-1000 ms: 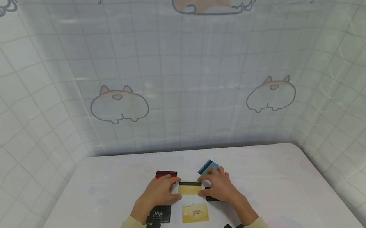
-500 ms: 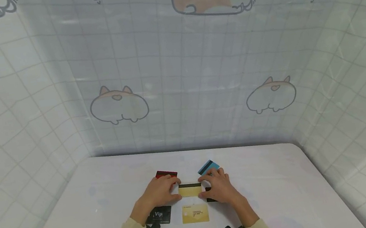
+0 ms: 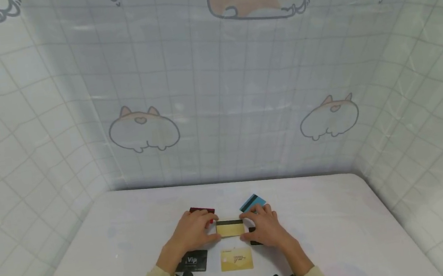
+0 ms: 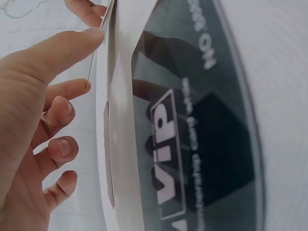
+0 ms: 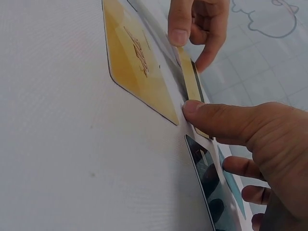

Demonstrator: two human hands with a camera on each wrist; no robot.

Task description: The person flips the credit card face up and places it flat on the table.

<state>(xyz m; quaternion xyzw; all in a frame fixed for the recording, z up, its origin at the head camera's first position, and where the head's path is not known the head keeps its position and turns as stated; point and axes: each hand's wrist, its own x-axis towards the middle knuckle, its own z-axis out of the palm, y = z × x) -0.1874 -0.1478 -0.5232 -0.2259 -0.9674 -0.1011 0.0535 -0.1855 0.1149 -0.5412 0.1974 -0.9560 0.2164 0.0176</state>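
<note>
Between 2 bare hands over a white table (image 3: 95, 271): a pale gold card (image 3: 230, 228) with a dark stripe along its far long edge. Located just beyond a yellow card (image 3: 236, 260) with script printing, flat on the table, and roughly in line with it. Pinched at its left end by the left hand (image 3: 192, 230), with thumb at the near corner, forefinger at the far corner and the other fingers loosely bent. Pinched likewise at its right end by the right hand (image 3: 264, 226). Hard to tell whether fully off the table or touching it.

Probably very light, thin plastic: stiff, a little springy, slick on both faces, unlikely to break but liable to bow if squeezed hard end to end. Best taken by the corners and short ends, with light pressure and the stripe left untouched.

Around the yellow card: to the left, a black VIP card (image 3: 194, 261); beyond and left, a red card (image 3: 201, 209), partly behind the left hand; beyond and right, a blue card (image 3: 251, 201) with a dark stripe; closer on that same side, a dark card (image 5: 211, 187), mostly covered by the right hand from above.
</note>
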